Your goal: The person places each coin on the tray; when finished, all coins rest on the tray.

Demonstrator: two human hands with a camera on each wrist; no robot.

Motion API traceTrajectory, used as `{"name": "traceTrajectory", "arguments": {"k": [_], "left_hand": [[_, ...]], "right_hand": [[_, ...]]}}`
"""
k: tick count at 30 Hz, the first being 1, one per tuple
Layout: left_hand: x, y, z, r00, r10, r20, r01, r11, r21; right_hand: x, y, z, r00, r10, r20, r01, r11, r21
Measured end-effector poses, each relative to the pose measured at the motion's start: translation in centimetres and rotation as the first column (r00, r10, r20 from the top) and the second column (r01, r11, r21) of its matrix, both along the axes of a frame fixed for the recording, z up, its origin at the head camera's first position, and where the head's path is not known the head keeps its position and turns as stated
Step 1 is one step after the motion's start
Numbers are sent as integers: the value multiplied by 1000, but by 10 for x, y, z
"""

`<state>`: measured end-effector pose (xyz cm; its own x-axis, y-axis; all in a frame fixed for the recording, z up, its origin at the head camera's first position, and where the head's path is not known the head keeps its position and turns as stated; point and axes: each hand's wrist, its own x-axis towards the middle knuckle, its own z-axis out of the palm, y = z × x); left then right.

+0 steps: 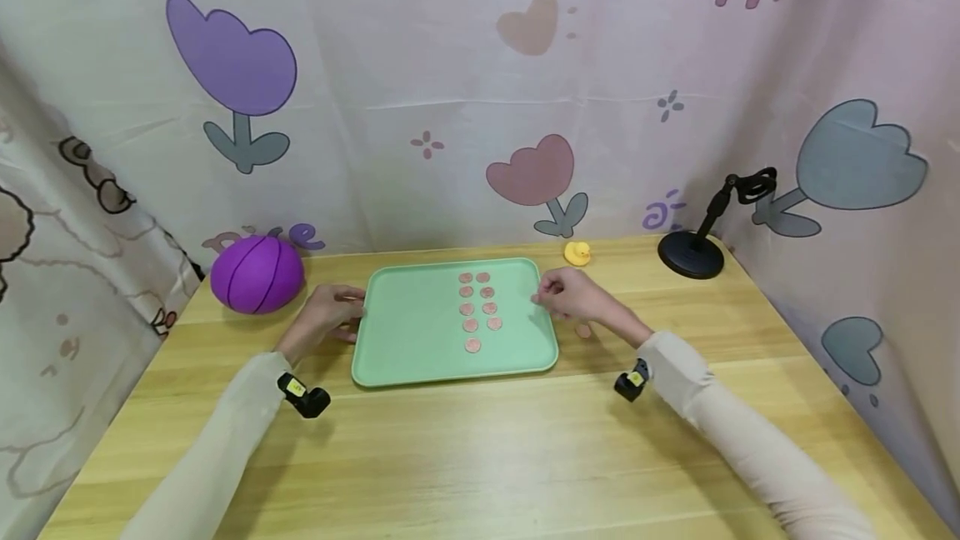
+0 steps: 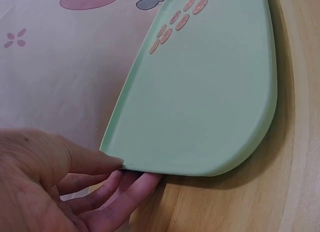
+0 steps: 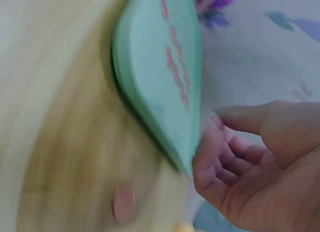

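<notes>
My left hand (image 1: 330, 313) grips the left edge of a light green tray (image 1: 412, 332). In the left wrist view its thumb (image 2: 95, 161) lies at the rim, with the other fingers under the edge. Several copper coins (image 1: 472, 345) lie on the tray in two columns, right of its middle. Over the tray's right edge is my right hand (image 1: 572, 294), fingers curled, thumb close against the index finger. In the right wrist view no coin shows at those fingertips; I cannot tell whether they hide one. One loose coin (image 1: 583, 330) lies on the wood below this hand.
A purple ball (image 1: 257, 275) sits left of the tray. Behind the right hand stands a small yellow rubber duck (image 1: 577, 253). A black stand with a round base (image 1: 691, 255) is at the back right. A printed curtain (image 1: 420, 65) hangs behind the wooden table (image 1: 450, 457).
</notes>
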<state>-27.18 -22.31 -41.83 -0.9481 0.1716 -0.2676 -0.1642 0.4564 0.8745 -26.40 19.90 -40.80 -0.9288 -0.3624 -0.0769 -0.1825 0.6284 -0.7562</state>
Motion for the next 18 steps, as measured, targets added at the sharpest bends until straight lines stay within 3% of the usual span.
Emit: {"name": "traceTrajectory", "arguments": {"k": [4,8,11,18], "left_hand": [[0,-1,-1,1000,13,7,-12,1000,-16],[2,-2,-2,999,27,16,-27,1000,-15],[2,-2,-1,999,35,13,-35,999,-13],[-3,12,1,999,29,24,-29,1000,-5]], "right_hand": [[3,31,-2,1000,2,-6,-2,1000,27],[7,52,-10,995,75,60,-79,994,73],[9,61,-16,989,116,87,-125,987,103],[11,67,-20,993,96,65,-104,985,136]]}}
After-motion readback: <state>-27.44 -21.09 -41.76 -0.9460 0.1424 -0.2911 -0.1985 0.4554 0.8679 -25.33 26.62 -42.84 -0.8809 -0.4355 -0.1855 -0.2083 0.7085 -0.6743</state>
